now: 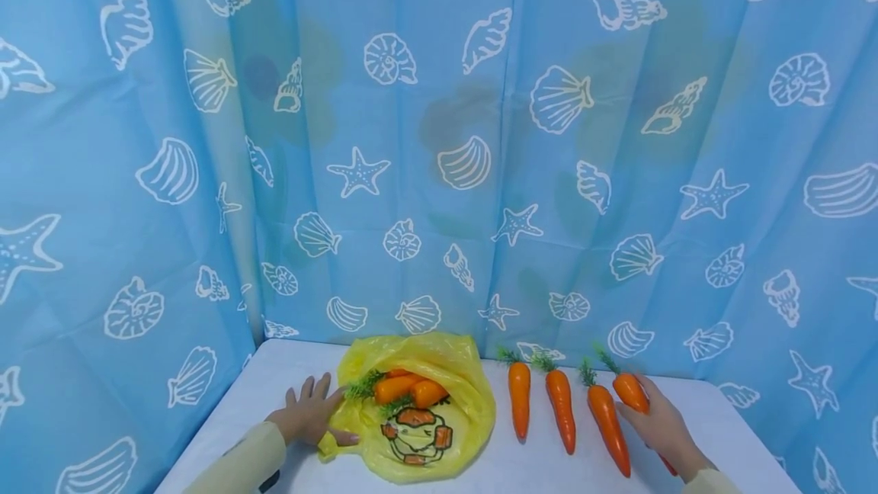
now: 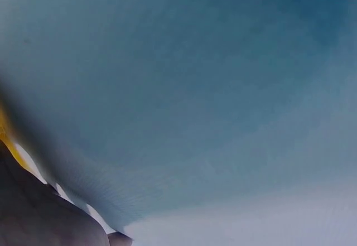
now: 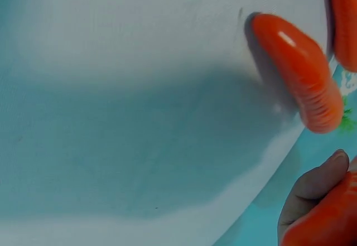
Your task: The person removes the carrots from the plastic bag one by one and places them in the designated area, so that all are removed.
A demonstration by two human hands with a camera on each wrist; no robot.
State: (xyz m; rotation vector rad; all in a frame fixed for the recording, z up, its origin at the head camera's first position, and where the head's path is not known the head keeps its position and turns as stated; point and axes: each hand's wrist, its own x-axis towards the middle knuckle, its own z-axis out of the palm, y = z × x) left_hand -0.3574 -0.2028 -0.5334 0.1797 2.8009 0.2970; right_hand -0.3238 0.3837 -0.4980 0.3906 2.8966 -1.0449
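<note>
A yellow plastic bag (image 1: 475, 410) with a cartoon print lies on the table, its mouth gaping to show several orange carrots (image 1: 394, 389) with green tops. Against the bag's left edge rests my left hand (image 1: 309, 412), fingers spread and thumb lying on the plastic. To the right, three carrots lie in a row: one (image 1: 519, 400) nearest the bag, a middle one (image 1: 561, 406) and another (image 1: 607, 425). My right hand (image 1: 660, 424) grips the rightmost carrot (image 1: 629, 392), partly covering it. The right wrist view shows the thumb (image 3: 323, 182) along this carrot (image 3: 329, 218).
The white table (image 1: 490, 471) stands against a blue curtain (image 1: 425, 174) printed with shells and starfish. The curtain also runs along the left and right sides. The left wrist view holds mostly shaded blue and white surface.
</note>
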